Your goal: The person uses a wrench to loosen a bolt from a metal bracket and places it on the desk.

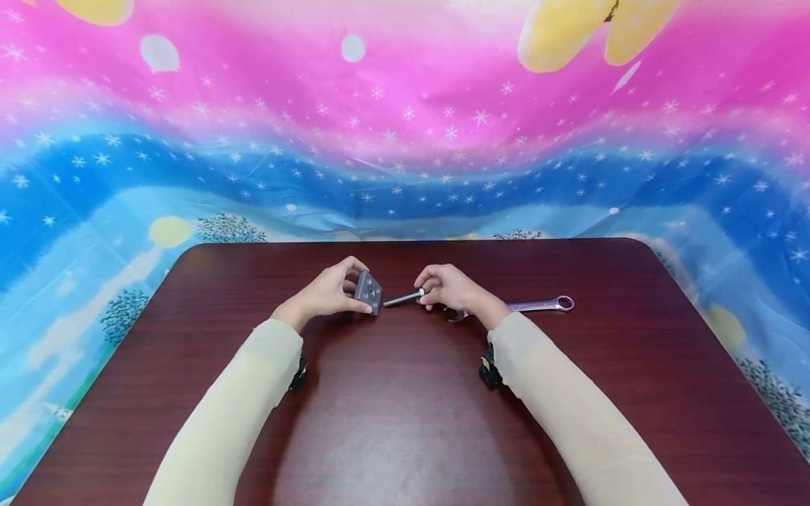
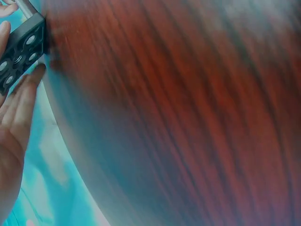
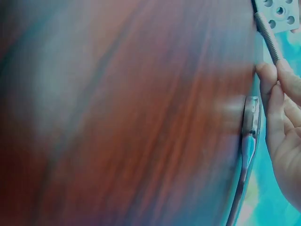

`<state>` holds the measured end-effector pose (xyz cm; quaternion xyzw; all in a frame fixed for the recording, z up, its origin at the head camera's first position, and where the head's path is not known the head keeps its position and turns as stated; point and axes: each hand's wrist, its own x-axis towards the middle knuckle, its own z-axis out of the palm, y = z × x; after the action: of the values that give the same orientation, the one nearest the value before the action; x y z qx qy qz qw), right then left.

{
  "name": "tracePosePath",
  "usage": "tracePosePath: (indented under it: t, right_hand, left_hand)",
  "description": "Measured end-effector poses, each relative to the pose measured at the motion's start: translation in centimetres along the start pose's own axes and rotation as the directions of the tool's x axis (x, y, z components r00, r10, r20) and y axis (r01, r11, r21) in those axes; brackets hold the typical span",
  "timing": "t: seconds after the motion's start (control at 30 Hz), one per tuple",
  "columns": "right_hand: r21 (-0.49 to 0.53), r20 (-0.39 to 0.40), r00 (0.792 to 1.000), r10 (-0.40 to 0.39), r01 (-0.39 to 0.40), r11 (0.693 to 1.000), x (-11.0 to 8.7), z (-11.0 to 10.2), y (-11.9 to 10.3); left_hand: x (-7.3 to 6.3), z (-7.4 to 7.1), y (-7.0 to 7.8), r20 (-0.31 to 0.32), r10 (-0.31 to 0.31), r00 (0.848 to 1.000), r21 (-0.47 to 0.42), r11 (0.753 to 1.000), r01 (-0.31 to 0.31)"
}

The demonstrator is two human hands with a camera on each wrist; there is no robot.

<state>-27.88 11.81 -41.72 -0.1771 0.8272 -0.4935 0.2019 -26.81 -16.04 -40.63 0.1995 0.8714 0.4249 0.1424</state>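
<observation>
Between thumb and fingers, my left hand point(image 1: 329, 288) grips a grey metal block point(image 1: 368, 292) on edge. The block's broad face has a centre hole with several smaller holes around it, and it shows again in the left wrist view as a dark block point(image 2: 21, 52). My right hand point(image 1: 446, 287) pinches a bolt point(image 1: 403, 298) near its head end. The bolt's threaded shank point(image 3: 267, 35) points left at the block; in the head view a small gap lies between its tip and the block. Behind the right wrist lies a combination wrench point(image 1: 538, 306), partly hidden by it.
A dark red-brown wooden table point(image 1: 392, 407) with rounded far corners bears everything. A patterned pink and blue cloth point(image 1: 405, 126) hangs behind and at the sides. Black wrist cameras point(image 1: 490, 367) sit under both sleeves.
</observation>
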Motion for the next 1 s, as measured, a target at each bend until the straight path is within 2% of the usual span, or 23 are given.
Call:
tracePosePath:
  t: [0.13, 0.23, 0.4, 0.6, 0.77, 1.0]
  right_hand:
    - [-0.126, -0.029, 0.999, -0.023, 0.019, 0.992, 0.1, 0.0, 0.0]
    - [-0.256, -0.045, 0.998, -0.047, 0.034, 0.966, 0.1, -0.1, 0.0]
    - [-0.359, -0.041, 0.997, -0.061, 0.042, 0.932, 0.0, -0.3, 0.3]
    - [-0.35, -0.029, 0.998, -0.057, 0.043, 0.936, 0.2, -0.6, 0.5]
    - [-0.366, -0.02, 0.999, -0.05, 0.039, 0.93, 0.2, -0.7, 0.6]
    - [-0.306, -0.01, 0.998, -0.06, 0.054, 0.951, -0.4, -1.3, 0.8]
  left_hand:
    - [-0.1, -0.5, -0.3, -0.028, 0.001, 1.0, 0.149, 0.989, 0.004]
    - [-0.3, -0.9, -0.7, -0.047, -0.001, 0.999, 0.261, 0.965, 0.013]
    - [-0.5, -1.1, -1.3, -0.055, -0.001, 0.999, 0.364, 0.931, 0.021]
    - [-0.9, -1.2, -1.5, -0.058, -0.031, 0.998, 0.426, 0.903, 0.053]
    - [-0.9, -1.3, -1.7, -0.046, -0.044, 0.998, 0.444, 0.894, 0.06]
    - [-0.9, -1.2, -2.0, -0.024, -0.059, 0.998, 0.476, 0.877, 0.063]
